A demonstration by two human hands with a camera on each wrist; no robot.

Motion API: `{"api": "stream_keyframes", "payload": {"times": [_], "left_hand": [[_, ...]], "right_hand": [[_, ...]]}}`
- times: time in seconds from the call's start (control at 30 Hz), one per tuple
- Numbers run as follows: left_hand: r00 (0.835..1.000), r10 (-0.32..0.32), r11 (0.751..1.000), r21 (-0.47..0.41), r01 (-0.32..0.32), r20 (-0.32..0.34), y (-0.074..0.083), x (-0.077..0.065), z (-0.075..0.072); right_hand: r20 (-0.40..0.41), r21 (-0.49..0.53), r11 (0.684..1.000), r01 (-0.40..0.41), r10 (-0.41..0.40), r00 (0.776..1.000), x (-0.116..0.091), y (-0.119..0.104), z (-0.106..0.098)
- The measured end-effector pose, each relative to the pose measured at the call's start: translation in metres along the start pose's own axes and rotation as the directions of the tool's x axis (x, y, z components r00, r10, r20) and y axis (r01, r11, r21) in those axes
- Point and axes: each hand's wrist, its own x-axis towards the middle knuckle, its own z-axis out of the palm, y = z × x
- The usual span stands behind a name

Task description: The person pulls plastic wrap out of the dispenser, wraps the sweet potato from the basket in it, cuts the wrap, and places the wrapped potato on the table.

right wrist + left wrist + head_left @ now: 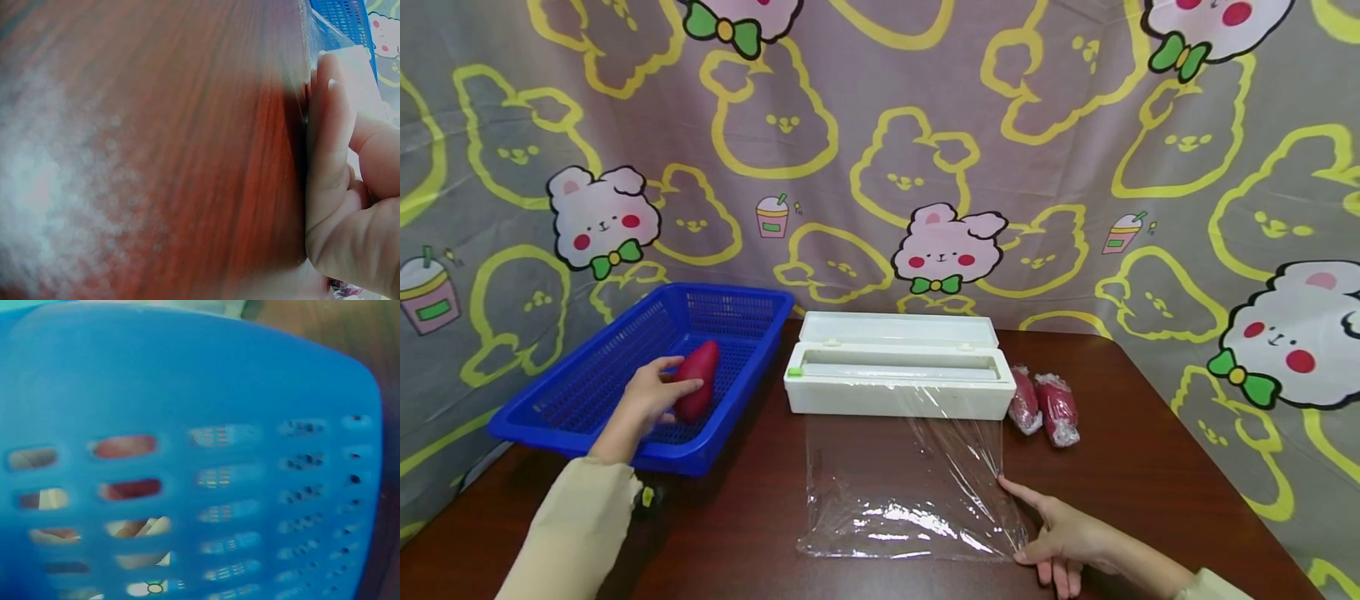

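Note:
In the head view my left hand [651, 390] reaches over the near side of a blue plastic basket [752, 367]. Its thumb and fingers grip a smooth red sweet potato [698, 367]. A clear sheet of cling film [895, 483] runs from a white dispenser box [895, 398] toward me over the table. My right hand [1063, 533] holds the film's near right corner at the thumb, the index finger stretched along its edge. In the right wrist view, the right hand [334, 169] lies low against the tabletop. Basket slots fill the left wrist view, hiding the left hand.
Two film-wrapped red sweet potatoes [1057, 408] lie right of the dispenser, whose lid [898, 327] stands raised. A small dark object with a yellow mark [647, 498] sits beside the left sleeve. Behind the brown table [1150, 433] hangs a patterned curtain [850, 83].

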Motion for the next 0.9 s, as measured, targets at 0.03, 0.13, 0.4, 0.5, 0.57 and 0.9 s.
{"api": "stream_keyframes", "payload": {"times": [0.03, 0.13, 0.4, 0.5, 0.57, 0.9], "left_hand": [[1.0, 0.008, 1.0, -0.005, -0.008, -0.009, 0.002, -0.001, 0.0], [0.999, 0.038, 0.999, -0.01, -0.038, -0.034, 0.011, -0.005, -0.002], [0.985, 0.166, 0.983, -0.078, -0.169, -0.037, 0.04, -0.016, 0.0], [0.976, 0.216, 0.967, -0.134, -0.216, -0.018, 0.051, -0.021, 0.005], [0.97, 0.242, 0.957, -0.167, -0.239, -0.002, 0.057, -0.024, 0.009], [0.93, 0.347, 0.918, -0.248, -0.311, 0.12, 0.081, -0.038, 0.034]], "right_hand": [[-0.001, -0.001, 1.0, -0.001, 0.001, 1.0, 0.0, 0.0, 0.0], [-0.008, -0.006, 1.0, -0.004, 0.004, 1.0, 0.0, 0.001, 0.0], [-0.027, -0.019, 1.0, 0.0, -0.001, 1.0, -0.001, 0.002, 0.0], [-0.033, -0.023, 1.0, -0.001, 0.0, 0.999, 0.0, 0.001, 0.0], [-0.037, -0.029, 1.0, -0.001, 0.0, 0.999, 0.0, 0.001, 0.001], [-0.048, -0.027, 1.0, 0.005, -0.007, 0.999, 0.0, 0.002, 0.003]]}}
